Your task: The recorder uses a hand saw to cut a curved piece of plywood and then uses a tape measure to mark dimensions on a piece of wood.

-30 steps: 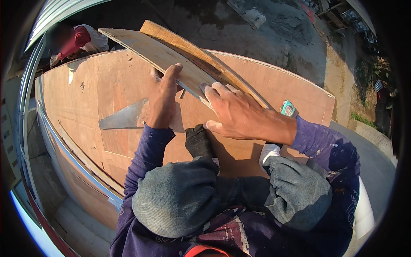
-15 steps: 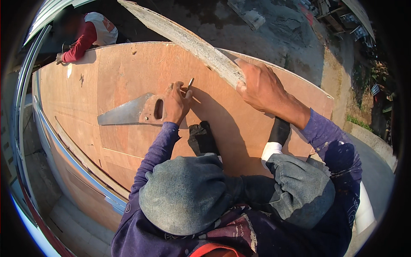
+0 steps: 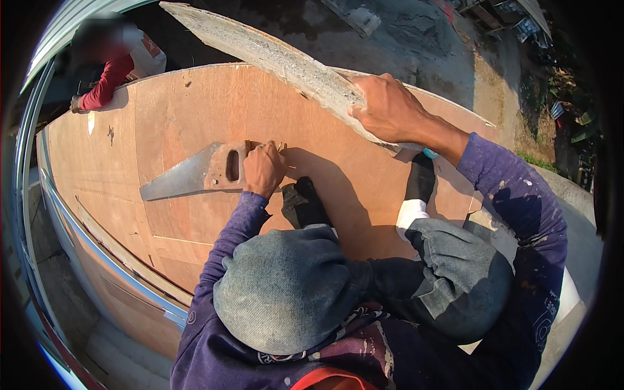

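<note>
My right hand [image 3: 383, 110] grips a long board [image 3: 273, 62], tilted up on edge with its rough, greyish side showing, above the plywood surface [image 3: 182, 110]. My left hand [image 3: 263, 169] has curled fingers at the right end of a hand saw's wooden handle [image 3: 221, 169]; a small thin item pokes out by the fingers, too small to name. The saw blade [image 3: 175, 175] lies flat, pointing left. A teal tape measure [image 3: 430, 153] peeks from below the board near my right wrist. My dark shoes [image 3: 302, 201] rest on the plywood.
A co-worker in red sleeves [image 3: 114, 81] leans over the far left edge of the plywood. Metal rails [image 3: 34, 195] run down the left, beside a drop. Concrete ground [image 3: 422, 39] lies beyond the far edge and at the right, with scrap piled at the top right.
My left hand has left the board and dropped to the saw handle. My right hand has tilted the board up and shifted it higher. The co-worker's arm shows farther over the edge.
</note>
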{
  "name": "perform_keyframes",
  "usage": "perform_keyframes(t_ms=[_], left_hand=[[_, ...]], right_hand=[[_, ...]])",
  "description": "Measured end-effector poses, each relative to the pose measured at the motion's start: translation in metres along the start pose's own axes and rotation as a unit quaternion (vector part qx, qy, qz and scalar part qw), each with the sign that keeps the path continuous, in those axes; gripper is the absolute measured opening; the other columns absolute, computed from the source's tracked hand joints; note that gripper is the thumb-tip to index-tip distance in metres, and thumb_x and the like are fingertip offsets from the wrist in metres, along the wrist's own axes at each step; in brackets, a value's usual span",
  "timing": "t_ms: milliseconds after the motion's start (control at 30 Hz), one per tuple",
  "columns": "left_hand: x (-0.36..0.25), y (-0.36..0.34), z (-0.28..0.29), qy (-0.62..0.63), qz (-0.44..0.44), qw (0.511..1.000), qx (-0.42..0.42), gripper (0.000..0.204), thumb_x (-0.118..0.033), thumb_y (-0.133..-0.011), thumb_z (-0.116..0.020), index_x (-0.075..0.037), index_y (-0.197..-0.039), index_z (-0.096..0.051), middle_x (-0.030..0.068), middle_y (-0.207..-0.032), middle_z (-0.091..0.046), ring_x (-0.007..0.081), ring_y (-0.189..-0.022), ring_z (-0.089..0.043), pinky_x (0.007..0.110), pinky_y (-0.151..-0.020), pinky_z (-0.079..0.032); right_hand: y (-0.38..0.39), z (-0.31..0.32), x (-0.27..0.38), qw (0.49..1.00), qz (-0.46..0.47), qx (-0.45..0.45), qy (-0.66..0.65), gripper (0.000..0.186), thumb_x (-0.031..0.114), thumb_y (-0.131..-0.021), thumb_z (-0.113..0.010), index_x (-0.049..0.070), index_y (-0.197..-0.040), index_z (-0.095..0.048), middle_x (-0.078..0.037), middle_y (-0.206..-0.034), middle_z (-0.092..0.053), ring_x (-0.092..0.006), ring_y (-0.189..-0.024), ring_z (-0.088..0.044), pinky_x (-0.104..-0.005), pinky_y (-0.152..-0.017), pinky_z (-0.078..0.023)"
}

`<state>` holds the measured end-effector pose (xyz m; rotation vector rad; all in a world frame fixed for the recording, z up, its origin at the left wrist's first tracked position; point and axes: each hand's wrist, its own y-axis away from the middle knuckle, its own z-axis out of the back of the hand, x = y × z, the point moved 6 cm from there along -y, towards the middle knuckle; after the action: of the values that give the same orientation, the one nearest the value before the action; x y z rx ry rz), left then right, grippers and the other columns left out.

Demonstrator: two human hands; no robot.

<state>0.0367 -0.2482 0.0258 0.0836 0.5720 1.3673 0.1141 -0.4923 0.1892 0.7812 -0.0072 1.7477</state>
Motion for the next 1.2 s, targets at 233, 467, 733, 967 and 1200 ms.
perform_keyframes(t_ms=[233, 467, 733, 967, 1200], left_hand=[[-0.030, 0.022, 0.003, 0.068, -0.105, 0.992, -0.031, 0.023, -0.017, -0.087, -0.070, -0.001, -0.101, -0.063, 0.0187, -0.097, -0.069, 0.0372, -0.089, -0.070, 0.046, -0.076, -0.056], [-0.063, -0.006, -0.016, 0.062, -0.246, 0.967, 0.030, 0.023, -0.016, -0.083, -0.075, -0.002, -0.098, -0.066, 0.0156, -0.091, -0.069, 0.0321, -0.081, -0.070, 0.041, -0.071, -0.055], [-0.045, -0.048, 0.026, 0.289, -0.125, 0.949, -0.025, 0.021, -0.014, -0.092, -0.064, 0.003, -0.103, -0.067, 0.0123, -0.083, -0.070, 0.0245, -0.074, -0.069, 0.033, -0.070, -0.055], [-0.012, -0.032, 0.100, 0.767, 0.102, 0.595, -0.217, 0.064, -0.057, -0.104, -0.045, -0.003, -0.139, -0.050, 0.0100, -0.135, -0.055, 0.0182, -0.123, -0.052, 0.034, -0.103, -0.042], [0.022, 0.006, 0.101, 0.673, 0.223, 0.661, -0.246, 0.037, -0.024, -0.094, -0.072, -0.003, -0.120, -0.056, 0.0078, -0.110, -0.064, 0.0191, -0.104, -0.062, 0.035, -0.090, -0.051]], right_hand=[[0.003, 0.016, 0.004, 1.000, -0.014, 0.000, 0.005, 0.034, 0.015, -0.084, -0.069, -0.011, -0.105, -0.069, -0.032, -0.083, -0.069, -0.0426, -0.076, -0.071, -0.0482, -0.077, -0.055], [-0.017, -0.011, 0.004, 1.000, 0.005, -0.006, -0.012, 0.020, 0.007, -0.075, -0.064, -0.009, -0.086, -0.067, -0.034, -0.077, -0.066, -0.0461, -0.074, -0.070, -0.0493, -0.071, -0.056], [0.021, -0.023, 0.020, 0.978, 0.017, -0.204, 0.040, 0.026, 0.015, -0.078, -0.071, -0.006, -0.094, -0.070, -0.028, -0.092, -0.070, -0.0400, -0.087, -0.072, -0.0471, -0.074, -0.056], [0.045, -0.066, 0.065, 0.989, -0.045, -0.139, 0.011, 0.051, 0.022, -0.092, -0.065, -0.006, -0.134, -0.056, -0.029, -0.116, -0.063, -0.0485, -0.114, -0.062, -0.0544, -0.079, -0.059], [0.064, -0.092, 0.079, 0.995, 0.025, -0.031, -0.097, 0.069, 0.030, -0.089, -0.074, 0.002, -0.146, -0.046, -0.027, -0.138, -0.052, -0.0509, -0.128, -0.052, -0.0610, -0.097, -0.050]])
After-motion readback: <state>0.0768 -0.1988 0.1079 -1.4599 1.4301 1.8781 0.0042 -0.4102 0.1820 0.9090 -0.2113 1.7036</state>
